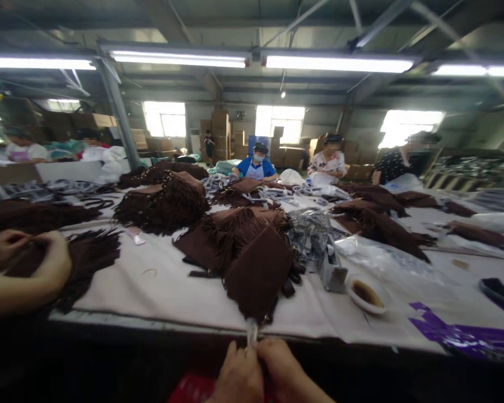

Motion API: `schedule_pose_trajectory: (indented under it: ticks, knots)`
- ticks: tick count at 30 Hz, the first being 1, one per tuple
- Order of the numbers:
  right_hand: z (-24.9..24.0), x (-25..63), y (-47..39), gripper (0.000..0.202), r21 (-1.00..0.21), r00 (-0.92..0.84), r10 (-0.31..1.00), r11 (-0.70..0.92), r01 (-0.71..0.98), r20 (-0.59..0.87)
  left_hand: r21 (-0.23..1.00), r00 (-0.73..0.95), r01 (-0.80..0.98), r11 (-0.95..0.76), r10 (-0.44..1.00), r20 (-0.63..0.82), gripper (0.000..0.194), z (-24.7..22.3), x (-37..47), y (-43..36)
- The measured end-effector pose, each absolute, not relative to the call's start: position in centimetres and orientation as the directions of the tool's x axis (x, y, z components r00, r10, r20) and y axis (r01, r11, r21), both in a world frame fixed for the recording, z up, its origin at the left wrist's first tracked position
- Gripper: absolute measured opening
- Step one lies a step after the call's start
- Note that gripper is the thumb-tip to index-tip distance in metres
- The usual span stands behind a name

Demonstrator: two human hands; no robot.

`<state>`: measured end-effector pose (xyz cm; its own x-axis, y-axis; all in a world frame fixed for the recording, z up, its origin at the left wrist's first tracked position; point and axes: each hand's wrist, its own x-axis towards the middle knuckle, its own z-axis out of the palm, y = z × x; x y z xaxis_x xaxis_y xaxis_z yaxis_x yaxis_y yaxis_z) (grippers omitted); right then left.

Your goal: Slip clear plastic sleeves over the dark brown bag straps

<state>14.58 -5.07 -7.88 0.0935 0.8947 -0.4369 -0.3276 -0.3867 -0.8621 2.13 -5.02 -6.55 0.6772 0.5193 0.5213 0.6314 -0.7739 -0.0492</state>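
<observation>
At the table's front edge, my left hand [240, 376] is closed with its fingers wrapped round a small pale, translucent piece [252, 331] that sticks up toward the table. My right hand [280, 366] is closed against it from the right, its fingertips meeting the left; what they pinch is hidden. Just beyond them, a dark brown flap-shaped bag [258, 274] lies with its corner pointing at my hands. It rests against a heap of brown fringed bags [243, 224] with dark straps around it.
A white bowl of brown liquid [367, 294], a grey box-like holder [334, 271] and purple plastic packaging [466, 333] are on the right. A co-worker's hands [52, 263] hold brown material at left. Other people sit across the table behind brown piles [162, 201].
</observation>
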Motion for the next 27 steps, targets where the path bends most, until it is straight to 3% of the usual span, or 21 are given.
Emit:
schedule_pose_trajectory:
  ticks: [2,5,7,9,12,14,16,18,21,24,27]
  knots:
    - [-7.8,14.5,-5.7,0.035,-0.801,0.086,0.876,-0.389,-0.455,-0.474,0.042,0.758,0.529,-0.848,0.494,0.425,0.022,-5.2,1.5,-5.6]
    - [-7.3,14.6,-6.2,0.046,-0.813,0.117,0.876,-0.376,-0.444,-0.468,0.455,0.775,0.378,-0.806,0.545,0.320,0.016,-2.3,0.3,-5.8]
    - [-6.7,14.5,-6.4,0.048,-0.817,0.106,0.877,-0.384,-0.430,-0.468,0.758,0.619,0.373,-0.534,0.753,0.226,0.015,-1.0,-0.2,-5.2]
    - [-6.0,14.2,-6.7,0.048,-0.820,0.079,0.885,-0.387,-0.422,-0.458,0.936,0.410,0.329,-0.127,0.912,-0.020,0.021,-0.7,-0.2,-4.1]
    - [-5.1,13.7,-7.1,0.047,-0.868,0.035,0.914,-0.371,-0.330,-0.403,0.922,0.392,0.187,0.338,0.835,-0.385,0.039,-1.5,0.7,-2.2]
    - [-4.5,14.2,-7.3,0.050,-0.942,0.048,0.948,-0.308,-0.131,-0.316,0.891,0.428,0.120,0.438,0.787,-0.444,0.043,-2.1,1.7,-1.1]
    - [-4.0,15.4,-7.1,0.051,-0.967,0.133,0.979,-0.177,0.183,-0.154,0.868,0.428,0.060,0.494,0.772,-0.469,0.039,-2.2,2.5,-0.4]
    - [-3.6,17.1,-6.7,0.045,-0.872,0.240,0.970,-0.093,0.480,0.028,0.802,0.435,0.021,0.597,0.717,-0.545,0.030,-1.9,3.1,0.1]
    - [-3.5,19.3,-5.8,0.025,-0.674,0.317,0.930,-0.115,0.730,0.185,0.670,0.422,-0.055,0.740,0.625,-0.656,0.020,-0.9,3.5,0.2]
    - [-4.4,19.7,-4.4,0.033,-0.561,0.286,0.922,-0.096,0.822,0.262,0.634,0.390,-0.139,0.761,0.630,-0.671,0.018,-0.3,3.5,0.0]
    - [-5.3,19.1,-2.4,0.044,-0.567,0.303,0.880,-0.046,0.822,0.366,0.673,0.381,-0.157,0.723,0.673,-0.634,0.025,0.0,3.4,0.1]
